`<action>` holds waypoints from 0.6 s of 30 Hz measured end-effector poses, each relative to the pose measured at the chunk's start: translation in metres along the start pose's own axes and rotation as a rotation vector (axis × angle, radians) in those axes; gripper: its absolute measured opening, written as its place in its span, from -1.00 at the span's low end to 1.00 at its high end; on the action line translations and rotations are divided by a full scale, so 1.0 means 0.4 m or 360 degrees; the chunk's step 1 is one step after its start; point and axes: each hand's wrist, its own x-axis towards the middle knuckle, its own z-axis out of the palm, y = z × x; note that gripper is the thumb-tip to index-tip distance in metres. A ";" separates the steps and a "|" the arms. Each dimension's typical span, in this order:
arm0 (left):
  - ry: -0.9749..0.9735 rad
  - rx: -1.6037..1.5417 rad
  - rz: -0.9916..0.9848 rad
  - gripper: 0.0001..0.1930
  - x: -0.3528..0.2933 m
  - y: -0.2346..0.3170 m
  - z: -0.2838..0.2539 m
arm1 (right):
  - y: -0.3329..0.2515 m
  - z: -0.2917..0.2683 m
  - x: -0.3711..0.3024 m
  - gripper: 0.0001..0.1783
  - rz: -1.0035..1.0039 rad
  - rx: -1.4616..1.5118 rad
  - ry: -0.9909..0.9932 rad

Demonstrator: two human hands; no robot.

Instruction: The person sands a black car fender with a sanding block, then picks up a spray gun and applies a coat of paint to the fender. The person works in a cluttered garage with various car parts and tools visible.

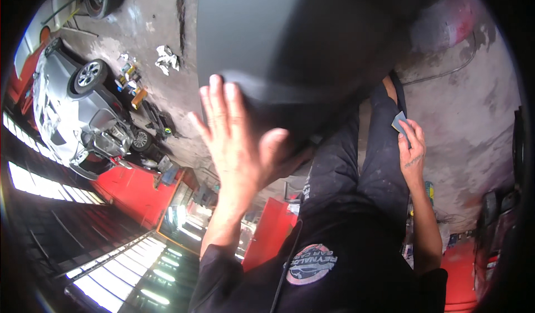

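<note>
A large, smooth dark grey panel (pixel 239 28), apparently a car body part, fills the upper middle of the head view. My left hand (pixel 228 126) lies at its lower left edge, fingers stretched out and thumb spread, with nothing in it. Whether the whole palm touches the panel cannot be made out. Lower and to the right, my right hand (pixel 412 148) is beside my right leg, away from the panel. Between its thumb and fingers it pinches a small flat piece of grey sandpaper (pixel 399 121) with a pale yellowish edge.
A silver car (pixel 83 104) with its front end taken apart stands at the left. Loose parts and bottles (pixel 131 84) lie near it on the worn concrete floor (pixel 145 34). White crumpled paper (pixel 166 60) lies left of the panel. A cable (pixel 446 73) runs along the floor at right.
</note>
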 end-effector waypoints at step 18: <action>0.0101 -0.0096 -0.0059 0.12 0.030 0.024 0.031 | -0.038 -0.048 0.024 -0.63 -0.0069 -0.0164 -0.0089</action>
